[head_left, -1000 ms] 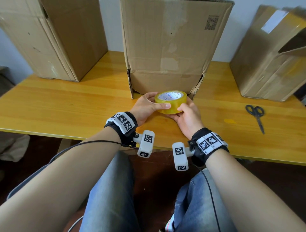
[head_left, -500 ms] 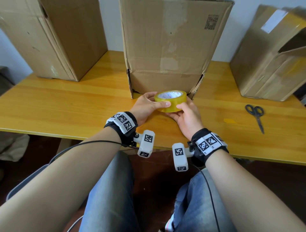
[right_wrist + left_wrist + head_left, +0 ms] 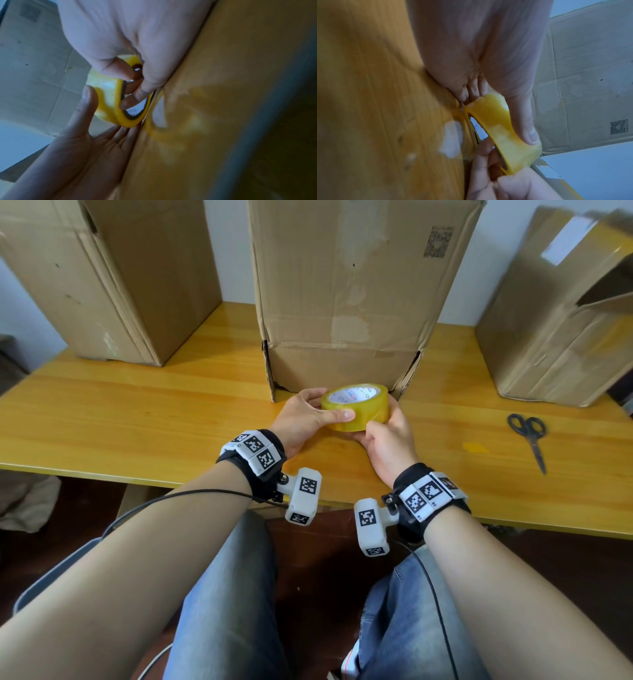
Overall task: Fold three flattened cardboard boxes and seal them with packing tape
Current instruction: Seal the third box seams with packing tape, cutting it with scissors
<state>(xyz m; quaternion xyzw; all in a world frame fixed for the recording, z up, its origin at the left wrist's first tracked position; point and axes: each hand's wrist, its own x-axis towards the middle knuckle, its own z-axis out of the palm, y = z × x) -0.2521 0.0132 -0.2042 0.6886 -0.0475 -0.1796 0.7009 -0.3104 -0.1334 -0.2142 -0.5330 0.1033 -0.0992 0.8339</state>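
Head view: both hands hold the tape just above the table.
Left hand: thumb laid across the roll's near side, fingers round its far side.
Right hand: fingers curled on the roll, thumb at its near edge.
Change: roll tilted more toward the camera than half a second ago; hands barely shifted.
Edges: middle box just behind the roll.
Room: bare tabletop to the left; scissors well to the right.

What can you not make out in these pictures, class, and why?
- Tops of the three boxes: cut off by the head view's upper edge, e.g. the middle box.
- Loose end of the tape: right hand covers that side; both wrist views are blurred.
- Code on the middle box: too small.
- Left hand fingers behind the roll: hidden.
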